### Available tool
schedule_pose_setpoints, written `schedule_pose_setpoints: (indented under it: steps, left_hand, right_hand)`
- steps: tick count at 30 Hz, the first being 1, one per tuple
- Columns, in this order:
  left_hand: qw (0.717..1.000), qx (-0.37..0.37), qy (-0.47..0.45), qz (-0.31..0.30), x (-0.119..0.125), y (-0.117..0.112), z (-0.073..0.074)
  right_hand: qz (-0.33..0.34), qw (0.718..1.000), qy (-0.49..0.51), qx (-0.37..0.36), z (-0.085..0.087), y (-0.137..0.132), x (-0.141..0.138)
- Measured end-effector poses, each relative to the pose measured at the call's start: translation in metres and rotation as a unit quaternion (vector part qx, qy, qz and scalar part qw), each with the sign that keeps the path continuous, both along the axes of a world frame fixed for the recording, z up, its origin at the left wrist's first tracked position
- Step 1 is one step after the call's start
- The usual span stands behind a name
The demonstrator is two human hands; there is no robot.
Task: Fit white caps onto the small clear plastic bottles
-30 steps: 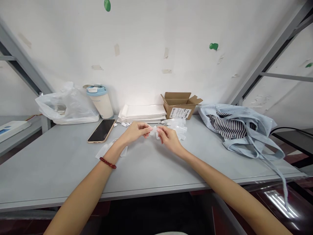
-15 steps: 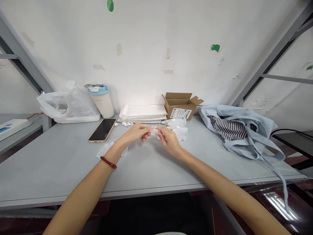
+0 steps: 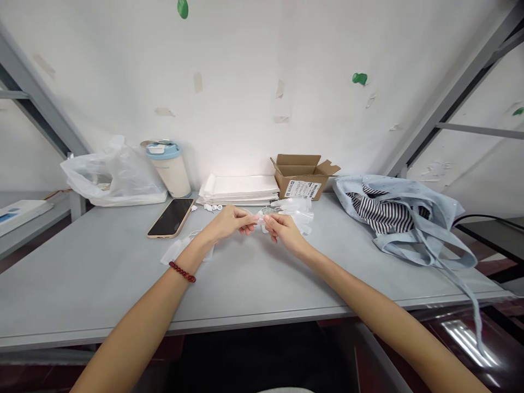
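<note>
Both my hands meet above the middle of the grey table [image 3: 102, 284]. My left hand [image 3: 229, 222], with a red bead bracelet on its wrist, pinches one end of a small clear plastic piece [image 3: 261, 219]. My right hand [image 3: 282, 229] pinches the other end, fingers curled. Just behind the hands lies a loose heap of clear plastic bags [image 3: 301, 210]. A few flat clear bags [image 3: 180, 250] lie on the table under my left forearm.
A phone [image 3: 171, 218] lies face up to the left. Behind stand a lidded cup [image 3: 169, 169], a white plastic bag [image 3: 114, 177], a stack of white sheets [image 3: 239, 189] and an open cardboard box [image 3: 303, 176]. A blue cloth bag [image 3: 405, 218] with striped fabric lies at right.
My hands stayed together over the same spot; the fingers shifted slightly on the small plastic piece. The view wobbled a little.
</note>
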State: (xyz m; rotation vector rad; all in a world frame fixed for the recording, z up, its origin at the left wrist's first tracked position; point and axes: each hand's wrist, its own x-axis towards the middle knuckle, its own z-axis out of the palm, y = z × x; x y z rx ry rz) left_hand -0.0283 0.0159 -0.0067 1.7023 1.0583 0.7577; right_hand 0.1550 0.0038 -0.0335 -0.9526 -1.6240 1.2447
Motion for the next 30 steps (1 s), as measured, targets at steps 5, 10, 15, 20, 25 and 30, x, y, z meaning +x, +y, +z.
schedule_pose_setpoints:
  steps: [5, 10, 15, 20, 25, 30]
  left_hand:
    - [0.999, -0.034, -0.007, 0.030, 0.0006, 0.0003, 0.0006]
    - [0.996, -0.075, -0.031, 0.038, 0.0000, 0.0001, 0.0004]
    - [0.996, -0.069, -0.030, 0.038, 0.0052, -0.0002, -0.0038]
    - [0.996, -0.067, -0.028, 0.048, 0.0094, 0.0001, -0.0086]
    - [0.998, -0.057, -0.031, 0.016, 0.0070, -0.0010, -0.0056]
    - [0.999, 0.032, 0.026, -0.029, 0.0052, -0.0024, -0.0029]
  right_hand:
    - [-0.056, 0.992, -0.062, 0.097, 0.0008, -0.0033, -0.0008]
    - [-0.098, 0.973, -0.106, 0.183, -0.0016, -0.0054, -0.0014]
    - [-0.067, 0.996, -0.026, 0.060, -0.0045, -0.0004, -0.0006]
    - [-0.051, 0.997, 0.038, -0.032, -0.0029, 0.0008, -0.0006]
    - [-0.025, 0.995, 0.051, -0.086, 0.0014, -0.0009, 0.0001]
    - [-0.031, 0.991, 0.056, -0.119, -0.0005, 0.0020, 0.0014]
